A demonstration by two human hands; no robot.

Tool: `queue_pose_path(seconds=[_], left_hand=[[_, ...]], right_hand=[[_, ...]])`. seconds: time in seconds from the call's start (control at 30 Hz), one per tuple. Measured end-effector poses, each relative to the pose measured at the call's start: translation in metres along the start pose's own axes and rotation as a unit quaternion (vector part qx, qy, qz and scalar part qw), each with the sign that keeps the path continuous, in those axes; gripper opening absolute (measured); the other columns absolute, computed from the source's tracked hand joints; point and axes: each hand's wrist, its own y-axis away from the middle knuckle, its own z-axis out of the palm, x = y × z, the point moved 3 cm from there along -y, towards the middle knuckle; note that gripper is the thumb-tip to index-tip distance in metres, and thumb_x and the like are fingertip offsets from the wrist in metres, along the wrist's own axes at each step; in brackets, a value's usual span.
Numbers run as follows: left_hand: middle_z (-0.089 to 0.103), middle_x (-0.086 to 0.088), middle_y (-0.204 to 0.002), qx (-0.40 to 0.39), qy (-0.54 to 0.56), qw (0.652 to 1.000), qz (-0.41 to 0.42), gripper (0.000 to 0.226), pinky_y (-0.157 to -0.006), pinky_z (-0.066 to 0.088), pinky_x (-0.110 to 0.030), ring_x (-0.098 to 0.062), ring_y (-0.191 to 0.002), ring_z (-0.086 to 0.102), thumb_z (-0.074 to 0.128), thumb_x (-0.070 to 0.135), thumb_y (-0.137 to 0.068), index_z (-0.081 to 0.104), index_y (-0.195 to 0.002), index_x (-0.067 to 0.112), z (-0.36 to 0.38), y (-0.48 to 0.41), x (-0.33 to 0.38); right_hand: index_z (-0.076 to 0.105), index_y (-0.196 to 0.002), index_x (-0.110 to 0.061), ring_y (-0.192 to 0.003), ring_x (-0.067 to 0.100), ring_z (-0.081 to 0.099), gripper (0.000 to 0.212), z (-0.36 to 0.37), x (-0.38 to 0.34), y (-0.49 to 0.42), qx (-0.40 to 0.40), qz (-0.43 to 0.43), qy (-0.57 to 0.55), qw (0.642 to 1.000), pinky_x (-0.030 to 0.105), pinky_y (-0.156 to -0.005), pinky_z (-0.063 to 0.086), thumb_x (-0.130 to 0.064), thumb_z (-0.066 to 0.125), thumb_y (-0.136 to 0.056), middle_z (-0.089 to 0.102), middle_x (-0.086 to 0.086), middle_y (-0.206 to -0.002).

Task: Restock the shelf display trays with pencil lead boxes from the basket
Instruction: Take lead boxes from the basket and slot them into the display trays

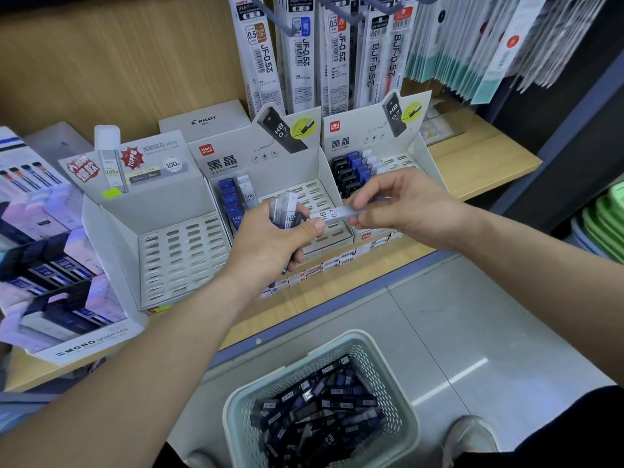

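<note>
My left hand (270, 239) is wrapping round a bundle of lead boxes (285, 207) and hiding their lower halves, so I am not managing to count them. My right hand (401, 204) is covering the right end of the clear box (337, 213) it is pinching. Both hands are blocking the near slots of the middle tray (314, 190) and the front of the right tray (420, 150). The basket (351, 337) is running off the near edge. The hanging refill packs (300, 62) are getting cut off at the top, and the far-left display (50, 265) is blurring towards the left edge.
</note>
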Motion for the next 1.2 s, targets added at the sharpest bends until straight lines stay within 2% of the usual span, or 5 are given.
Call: queue_pose_path(seconds=[0.17,0.33,0.43,0.73,1.2], left_hand=[[0.06,0.006,-0.055,0.02,-0.015,1.0,0.008,0.019,-0.045,0.044,-0.026,-0.013,-0.044,0.049,0.078,0.011,-0.085,0.065,-0.098,0.015,0.002,-0.002,-0.001],[0.055,0.006,-0.05,0.001,-0.028,0.999,0.017,0.018,-0.042,0.042,-0.023,-0.012,-0.041,0.047,0.077,0.009,-0.085,0.064,-0.097,0.014,0.006,0.0,-0.001],[0.054,0.008,-0.046,-0.021,-0.045,0.999,0.006,0.02,-0.041,0.042,-0.022,-0.01,-0.04,0.047,0.078,0.011,-0.085,0.064,-0.099,0.013,0.009,0.0,-0.004],[0.062,-0.005,-0.06,-0.029,-0.027,0.997,-0.067,0.025,-0.055,0.05,-0.03,-0.02,-0.054,0.054,0.079,0.015,-0.083,0.065,-0.103,0.012,0.006,-0.005,-0.015],[0.076,-0.01,-0.081,-0.061,0.004,0.995,-0.073,0.018,-0.053,0.053,-0.027,-0.015,-0.059,0.065,0.072,0.014,-0.091,0.064,-0.105,0.005,0.008,-0.001,-0.012]], right_hand=[[0.074,-0.087,-0.005,-0.089,0.039,0.07,0.009,0.004,-0.001,0.004,-0.018,0.023,0.017,0.999,0.043,-0.087,0.06,0.002,0.075,-0.081,0.071,0.025,-0.097],[0.058,-0.13,-0.018,-0.088,0.038,0.072,0.055,0.015,0.001,0.009,-0.114,0.058,0.051,0.99,0.042,-0.082,0.06,0.007,0.072,-0.083,0.066,0.022,-0.109],[0.057,-0.134,-0.024,-0.086,0.033,0.072,0.056,0.015,0.0,0.012,-0.149,0.067,0.081,0.983,0.042,-0.083,0.06,0.008,0.066,-0.088,0.061,0.024,-0.114],[0.071,-0.099,-0.032,-0.077,0.018,0.07,0.02,-0.061,0.003,0.007,0.185,-0.041,0.248,0.95,0.036,-0.075,0.061,-0.013,0.071,-0.091,0.072,0.002,-0.096],[0.074,-0.107,-0.02,-0.089,0.015,0.067,0.016,-0.073,0.016,-0.004,0.198,-0.082,0.4,0.891,0.029,-0.08,0.054,-0.015,0.067,-0.094,0.07,-0.002,-0.105]])
